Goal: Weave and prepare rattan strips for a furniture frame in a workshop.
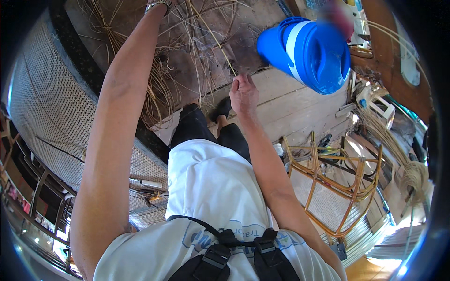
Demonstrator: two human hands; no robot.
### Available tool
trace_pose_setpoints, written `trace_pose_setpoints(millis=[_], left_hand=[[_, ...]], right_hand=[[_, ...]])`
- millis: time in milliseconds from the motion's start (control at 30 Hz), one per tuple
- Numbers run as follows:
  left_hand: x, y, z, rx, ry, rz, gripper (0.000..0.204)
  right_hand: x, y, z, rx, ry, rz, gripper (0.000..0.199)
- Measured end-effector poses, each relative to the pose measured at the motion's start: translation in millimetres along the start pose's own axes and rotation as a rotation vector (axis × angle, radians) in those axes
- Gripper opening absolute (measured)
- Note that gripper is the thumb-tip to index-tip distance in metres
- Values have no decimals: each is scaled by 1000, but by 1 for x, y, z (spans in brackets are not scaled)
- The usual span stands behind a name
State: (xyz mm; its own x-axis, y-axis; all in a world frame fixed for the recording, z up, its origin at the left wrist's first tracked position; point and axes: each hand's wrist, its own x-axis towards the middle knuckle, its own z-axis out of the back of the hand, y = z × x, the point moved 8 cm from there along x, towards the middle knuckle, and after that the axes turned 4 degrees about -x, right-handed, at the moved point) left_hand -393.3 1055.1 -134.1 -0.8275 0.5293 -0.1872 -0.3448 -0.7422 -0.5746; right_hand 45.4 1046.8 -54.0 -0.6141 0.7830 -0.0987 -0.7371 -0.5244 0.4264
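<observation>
My right hand (244, 96) is closed, its fingers pinched on the end of a long pale rattan strip (216, 42). From there the strip runs up and left past the upper edge of the head view. My left arm reaches far up, and only its wrist with a metal watch band (158, 5) and a sliver of the left hand (171, 2) show at the top edge. The left fingers are cut off by the frame. Loose rattan strands (159, 96) lie tangled on the floor between my arms, by my legs.
A blue water jug (323, 56) with a white band is beyond my right hand. A rattan chair frame (335, 187) lies to the right, near a coil of cord (413, 182). On the left curves a large woven cane panel (51, 93) with a dark rim.
</observation>
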Motion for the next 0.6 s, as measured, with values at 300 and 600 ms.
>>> trace_pose_setpoints(millis=[300,600], left_hand=[[28,1,-9,-710,626,8,37],[43,-7,51,-233,-21,146,47]], right_hand=[[-9,3,8,23,6,80,5],[-7,-1,8,20,-22,-11,5]])
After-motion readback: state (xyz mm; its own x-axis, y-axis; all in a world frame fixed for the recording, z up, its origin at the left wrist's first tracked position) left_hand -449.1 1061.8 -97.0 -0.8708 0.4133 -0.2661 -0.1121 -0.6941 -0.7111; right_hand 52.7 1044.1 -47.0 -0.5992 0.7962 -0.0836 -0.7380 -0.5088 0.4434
